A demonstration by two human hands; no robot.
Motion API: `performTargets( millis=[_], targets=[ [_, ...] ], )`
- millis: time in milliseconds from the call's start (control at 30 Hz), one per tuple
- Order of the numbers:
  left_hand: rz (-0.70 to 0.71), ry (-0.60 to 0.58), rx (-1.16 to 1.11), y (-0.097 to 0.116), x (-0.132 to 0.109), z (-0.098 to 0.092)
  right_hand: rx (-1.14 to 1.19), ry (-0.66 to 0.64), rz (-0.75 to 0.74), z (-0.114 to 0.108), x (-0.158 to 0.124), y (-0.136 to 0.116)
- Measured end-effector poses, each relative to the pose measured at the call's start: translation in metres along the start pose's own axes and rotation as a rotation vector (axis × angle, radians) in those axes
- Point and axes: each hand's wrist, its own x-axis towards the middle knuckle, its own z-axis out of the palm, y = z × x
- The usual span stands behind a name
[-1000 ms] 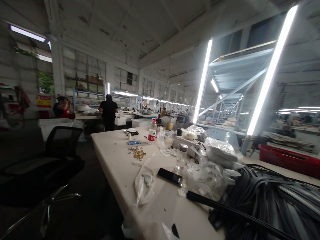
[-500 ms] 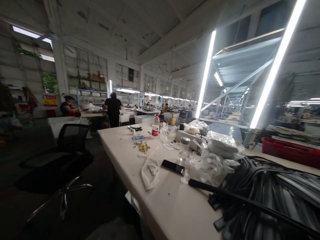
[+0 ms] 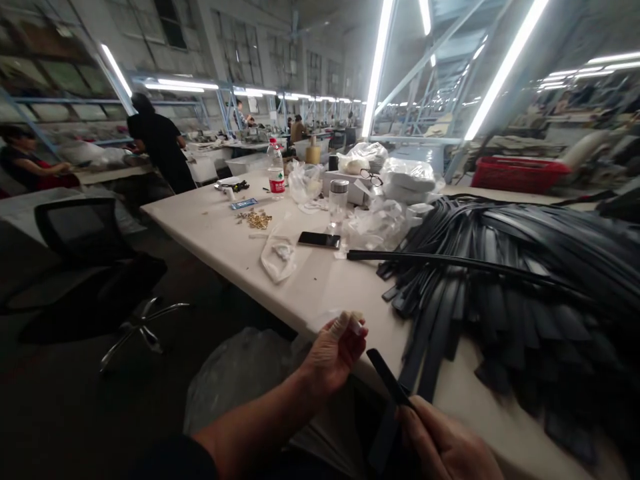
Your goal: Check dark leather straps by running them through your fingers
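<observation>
My left hand (image 3: 334, 350) is at the near edge of the white table (image 3: 215, 230), fingers curled in a pinch with a taped fingertip; what it pinches is too small to make out. My right hand (image 3: 445, 447) is at the bottom of the view, closed around a flat black strap (image 3: 387, 378) that points up and left towards the left hand. A big heap of the same black straps (image 3: 510, 267) covers the table's right half.
A black phone (image 3: 319, 240), a clear plastic bag (image 3: 278, 253), small gold parts (image 3: 257, 219), a glass jar (image 3: 339, 200) and a water bottle (image 3: 275, 177) lie on the table. A black office chair (image 3: 95, 267) stands left. A person in black (image 3: 160, 148) stands farther back. A red crate (image 3: 515, 175) sits right.
The view has tipped downward, bringing both my hands into sight at the table's near edge, the right one holding a black strap. The table's objects have not moved.
</observation>
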Motion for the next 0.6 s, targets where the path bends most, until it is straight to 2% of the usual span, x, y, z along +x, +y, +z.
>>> performTargets(
  millis=[233,433,600],
  targets=[
    [-0.002,-0.047,0.038,-0.010,-0.003,-0.004,-0.165,0.098,0.051,0.008,0.004,-0.015],
    [-0.020,-0.035,0.073,-0.010,0.000,-0.014,-0.213,0.067,0.004,0.008,0.005,-0.001],
    [-0.025,-0.047,0.059,-0.012,-0.002,-0.015,-0.274,0.035,-0.002,0.010,0.009,0.009]
  ],
)
